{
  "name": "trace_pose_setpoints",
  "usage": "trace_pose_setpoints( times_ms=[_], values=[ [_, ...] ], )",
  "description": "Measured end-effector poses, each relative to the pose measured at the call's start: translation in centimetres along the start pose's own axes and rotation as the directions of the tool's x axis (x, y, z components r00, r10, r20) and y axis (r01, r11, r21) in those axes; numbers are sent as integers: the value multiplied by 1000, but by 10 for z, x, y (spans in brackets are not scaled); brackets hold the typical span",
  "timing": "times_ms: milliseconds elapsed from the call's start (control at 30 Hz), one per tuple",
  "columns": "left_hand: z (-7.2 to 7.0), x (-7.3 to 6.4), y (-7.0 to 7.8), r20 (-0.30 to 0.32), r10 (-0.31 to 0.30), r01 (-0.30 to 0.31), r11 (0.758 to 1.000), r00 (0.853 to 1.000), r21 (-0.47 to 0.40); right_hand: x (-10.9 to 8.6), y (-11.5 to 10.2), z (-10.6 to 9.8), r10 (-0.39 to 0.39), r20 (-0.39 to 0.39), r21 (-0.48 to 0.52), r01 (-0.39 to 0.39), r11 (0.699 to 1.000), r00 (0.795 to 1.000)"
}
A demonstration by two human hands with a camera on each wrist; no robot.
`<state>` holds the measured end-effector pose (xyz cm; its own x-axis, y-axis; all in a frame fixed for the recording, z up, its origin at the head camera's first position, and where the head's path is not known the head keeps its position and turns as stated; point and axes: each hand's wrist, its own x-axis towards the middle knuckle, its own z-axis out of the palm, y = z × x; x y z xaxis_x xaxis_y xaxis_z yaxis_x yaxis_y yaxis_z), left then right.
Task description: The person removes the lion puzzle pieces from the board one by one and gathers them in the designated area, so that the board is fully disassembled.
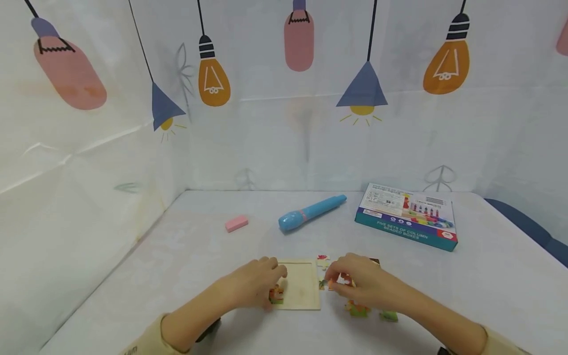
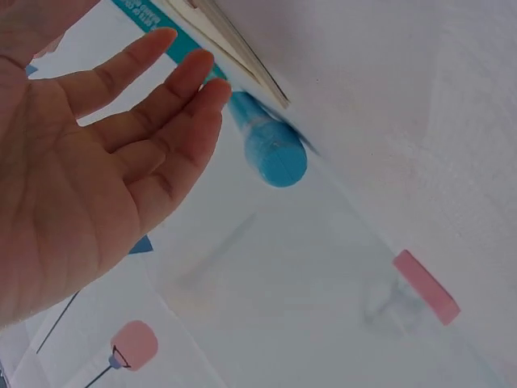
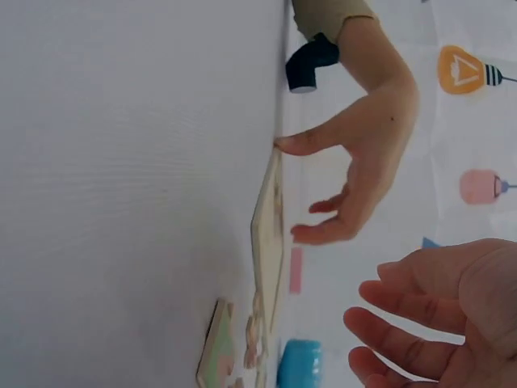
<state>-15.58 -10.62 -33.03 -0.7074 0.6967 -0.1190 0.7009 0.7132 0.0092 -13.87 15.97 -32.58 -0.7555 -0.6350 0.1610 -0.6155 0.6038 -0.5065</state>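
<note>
A shallow square wooden puzzle tray [image 1: 301,288] lies in front of the person, with one picture piece [image 1: 276,296] in its lower left corner. Over the tray's left side arches the left hand [image 1: 253,283]; in the right wrist view its thumb [image 3: 297,144] is right at the tray's corner and its fingers are apart. Right of the tray the right hand [image 1: 364,281] hovers low over loose puzzle pieces [image 1: 357,309], partly hiding them. Its fingers are loosely bent with nothing between them in the right wrist view. A green piece [image 1: 389,315] lies below that wrist.
Beyond the tray lie a blue microphone-shaped toy [image 1: 310,211] and a pink block [image 1: 236,223]. A flat teal-edged game box [image 1: 406,217] is at the back right. A printed white cloth [image 1: 275,143] hangs behind the table.
</note>
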Motion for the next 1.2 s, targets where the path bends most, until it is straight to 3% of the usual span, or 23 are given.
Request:
trace_pose_setpoints(
  times_ms=[167,367,533,833,1033,1200],
  values=[
    [2,2,-3,51,-72,73,997,996,-18,13,-9,7,-14,36,0,14,1000,999],
    [3,5,-8,163,-167,183,979,972,-89,30,-18,17,-8,91,23,6,1000,996],
    [3,4,-10,188,-150,172,979,971,-105,45,-25,29,-6,142,5,6,1000,990],
    [6,2,-13,178,-142,159,984,974,-82,69,-32,58,-4,260,-149,45,988,966],
    [6,1,-11,171,-147,158,986,974,-52,74,-37,67,-52,250,-219,108,970,967],
    [3,1,-11,176,-148,161,985,973,-63,77,-37,70,-39,229,-232,94,968,973]
  ],
)
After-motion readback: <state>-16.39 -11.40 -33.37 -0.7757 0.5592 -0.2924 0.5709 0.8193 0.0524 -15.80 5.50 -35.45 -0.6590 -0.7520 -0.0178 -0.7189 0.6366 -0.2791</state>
